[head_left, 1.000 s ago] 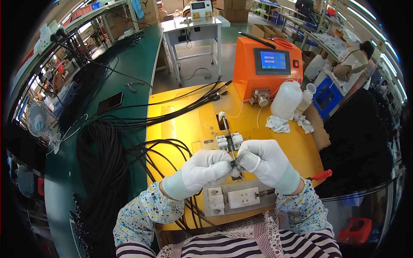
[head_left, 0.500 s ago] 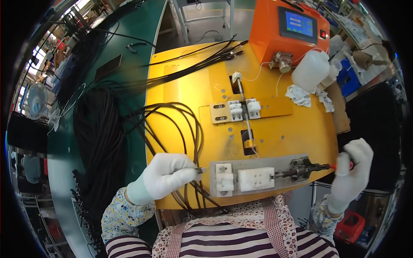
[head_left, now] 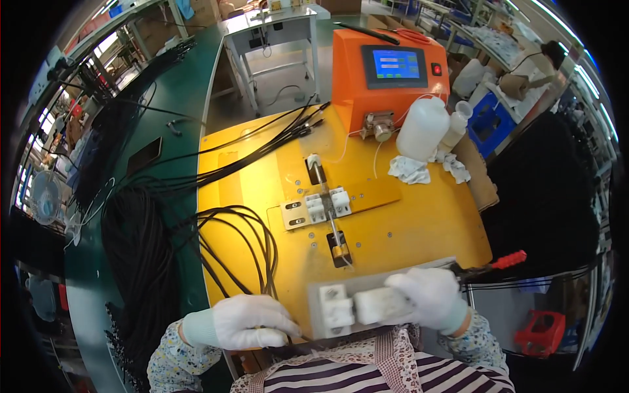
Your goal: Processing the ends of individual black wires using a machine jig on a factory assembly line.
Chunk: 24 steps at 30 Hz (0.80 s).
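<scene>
Since the picture half a second ago, right hand (head_left: 429, 298) has come in from the red lever handle (head_left: 510, 260) at the right edge and now lies on the grey fixture (head_left: 367, 288) at the near edge of the yellow board (head_left: 419, 223). Left hand (head_left: 246, 321) has stayed at the near left corner.

Right hand: fingers curled over the white block (head_left: 377, 306) on the fixture, palm down, covering its right part. Whether they grip the block or only press on it cannot be told.

Left hand: fingers closed narrowly around a black cable (head_left: 236, 255) end, fingertips pointing right toward the fixture. The cable loops away to the far left across the board.

Governing relation: the fixture's long axis runs left to right along the near edge. Its left end, with a smaller white block (head_left: 334, 306), lies just right of the left fingertips, near but apart. The left hand is the nearer one to that end; the right hand sits on the middle to right portion.

Farther off, a second white clamp (head_left: 327, 204) sits mid-board, in line with a metal rod (head_left: 335, 226) that runs near to far. An orange machine (head_left: 386, 72) and a white bottle (head_left: 422, 128) stand at the far side.
</scene>
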### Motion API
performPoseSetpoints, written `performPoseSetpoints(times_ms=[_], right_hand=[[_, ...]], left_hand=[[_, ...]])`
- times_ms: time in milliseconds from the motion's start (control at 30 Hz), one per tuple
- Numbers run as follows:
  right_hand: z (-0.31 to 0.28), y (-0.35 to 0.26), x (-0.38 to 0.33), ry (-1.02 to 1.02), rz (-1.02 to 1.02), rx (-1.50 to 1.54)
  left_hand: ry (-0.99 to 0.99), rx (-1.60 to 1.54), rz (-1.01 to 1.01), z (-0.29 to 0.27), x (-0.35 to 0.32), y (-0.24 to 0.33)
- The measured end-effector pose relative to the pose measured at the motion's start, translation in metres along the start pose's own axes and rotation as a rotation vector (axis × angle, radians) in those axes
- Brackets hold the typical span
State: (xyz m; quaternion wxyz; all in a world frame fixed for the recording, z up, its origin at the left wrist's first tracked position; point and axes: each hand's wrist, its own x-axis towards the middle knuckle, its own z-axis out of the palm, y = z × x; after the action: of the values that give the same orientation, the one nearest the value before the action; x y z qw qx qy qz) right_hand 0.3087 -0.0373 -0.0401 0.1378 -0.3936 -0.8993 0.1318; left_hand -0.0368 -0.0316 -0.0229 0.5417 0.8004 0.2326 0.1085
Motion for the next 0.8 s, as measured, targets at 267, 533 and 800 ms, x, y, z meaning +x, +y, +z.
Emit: performPoseSetpoints(times_ms=[267, 533, 800], right_hand=[[-0.02, 0.074, -0.019, 0.522, 0.82, -0.08], [-0.007, 0.123, -0.014, 0.413, 0.98, -0.113], [-0.029, 0.088, 0.034, 0.676, 0.595, -0.586]], left_hand=[[0.844, 0.342, -0.143, -0.073, 0.058, -0.047], [1.043, 0.987, -0.198, -0.129, 0.129, -0.143], [1.022, 1.103, -0.47, -0.159, 0.156, -0.169]])
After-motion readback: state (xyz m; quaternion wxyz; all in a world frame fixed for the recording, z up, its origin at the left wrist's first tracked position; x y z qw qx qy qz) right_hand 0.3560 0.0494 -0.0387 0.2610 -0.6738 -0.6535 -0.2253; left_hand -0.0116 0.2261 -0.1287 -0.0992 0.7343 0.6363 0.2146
